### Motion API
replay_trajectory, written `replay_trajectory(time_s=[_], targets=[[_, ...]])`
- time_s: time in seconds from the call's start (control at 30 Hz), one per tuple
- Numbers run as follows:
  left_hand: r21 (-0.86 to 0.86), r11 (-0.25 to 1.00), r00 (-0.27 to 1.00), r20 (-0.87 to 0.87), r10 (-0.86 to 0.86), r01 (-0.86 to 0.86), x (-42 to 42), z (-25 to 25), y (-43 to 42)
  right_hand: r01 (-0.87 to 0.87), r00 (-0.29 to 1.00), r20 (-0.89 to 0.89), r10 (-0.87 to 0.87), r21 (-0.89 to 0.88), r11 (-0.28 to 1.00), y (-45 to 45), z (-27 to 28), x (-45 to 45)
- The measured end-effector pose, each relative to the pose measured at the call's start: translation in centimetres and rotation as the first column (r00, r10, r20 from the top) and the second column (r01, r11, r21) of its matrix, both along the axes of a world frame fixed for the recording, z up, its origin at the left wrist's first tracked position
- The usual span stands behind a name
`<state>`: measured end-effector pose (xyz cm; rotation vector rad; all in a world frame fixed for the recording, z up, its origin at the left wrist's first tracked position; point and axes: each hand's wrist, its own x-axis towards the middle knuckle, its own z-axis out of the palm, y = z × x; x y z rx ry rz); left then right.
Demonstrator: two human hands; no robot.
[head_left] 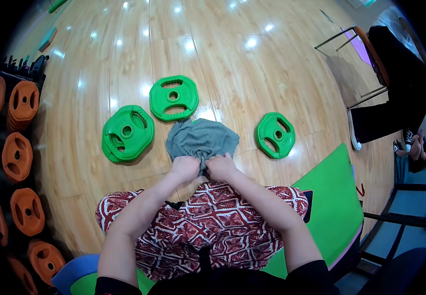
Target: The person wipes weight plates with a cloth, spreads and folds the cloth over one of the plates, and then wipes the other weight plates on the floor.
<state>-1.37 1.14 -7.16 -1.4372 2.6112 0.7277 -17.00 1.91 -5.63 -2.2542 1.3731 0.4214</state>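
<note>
A grey-green cloth [203, 135] lies bunched in front of my knees. Its near edge is gathered in my left hand [186, 168] and my right hand [221, 167], both closed and almost touching each other. A sliver of green shows at the cloth's far edge; what lies beneath is otherwise hidden. Just beyond the cloth, a green weight plate [159, 102] rests flat on the floor. Another green plate [108, 132] sits to the left, and a third green plate [290, 138] to the right.
Orange weight plates [28, 211] hang on a rack along the left. A green mat [338, 196] lies under and beside my patterned trousers [208, 216]. At right, a person in dark clothes [395, 108] sits on a chair [368, 46]. The floor [232, 73] is wooden.
</note>
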Motion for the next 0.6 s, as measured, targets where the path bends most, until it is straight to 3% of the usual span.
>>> replay_trajectory(time_s=[0.07, 0.1, 0.13, 0.2, 0.27, 0.33, 0.4, 0.5, 0.57, 0.6], targets=[[0.059, 0.998, 1.0, 0.019, 0.002, -0.003, 0.1, 0.1, -0.9, 0.029, 0.997, -0.068, -0.03, -0.015, 0.999, -0.9, 0.7, -0.3], [-0.009, 0.998, 0.998, 0.026, 0.059, -0.059, 0.4, -0.4, -1.4, 0.056, 0.989, -0.138, -0.059, -0.028, 0.998, -1.3, 0.8, -0.6], [-0.075, 0.991, 0.993, 0.03, 0.115, -0.113, 0.8, -0.6, -1.7, 0.056, 0.989, -0.139, -0.059, -0.024, 0.998, -1.7, 0.7, -1.3], [-0.112, 0.984, 0.99, -0.032, 0.139, -0.141, 1.7, -0.9, -2.2, 0.211, 0.972, -0.076, -0.224, -0.154, 0.965, -2.4, 0.1, -2.7], [-0.166, 0.976, 0.99, -0.017, 0.138, -0.139, 1.7, -1.4, -2.2, 0.16, 0.982, -0.072, -0.174, -0.161, 0.974, -1.6, -0.7, -2.4], [-0.115, 0.984, 0.991, -0.021, 0.133, -0.135, 0.6, -0.9, -1.2, 0.044, 0.995, -0.086, -0.054, -0.115, 0.992, -0.4, 0.0, -0.8], [0.058, 0.997, 0.999, -0.004, -0.047, 0.047, -0.4, -1.0, 0.3, -0.015, 0.998, -0.057, 0.014, -0.001, 1.0, 0.6, 0.2, 0.3], [0.064, 0.997, 0.999, -0.021, 0.033, -0.032, -0.4, 0.0, 0.2, -0.012, 0.999, -0.031, 0.012, -0.009, 1.0, 0.1, -0.2, -0.4], [0.098, 0.991, 0.995, 0.013, 0.094, -0.095, 0.3, -0.1, -1.5, 0.069, 0.992, -0.106, -0.075, -0.063, 0.996, -1.0, 0.0, -0.8], [-0.012, 0.99, 0.99, -0.013, 0.143, -0.143, 1.5, -1.5, -2.5, 0.069, 0.992, -0.102, -0.076, -0.064, 0.996, -1.7, -0.2, -1.5]])
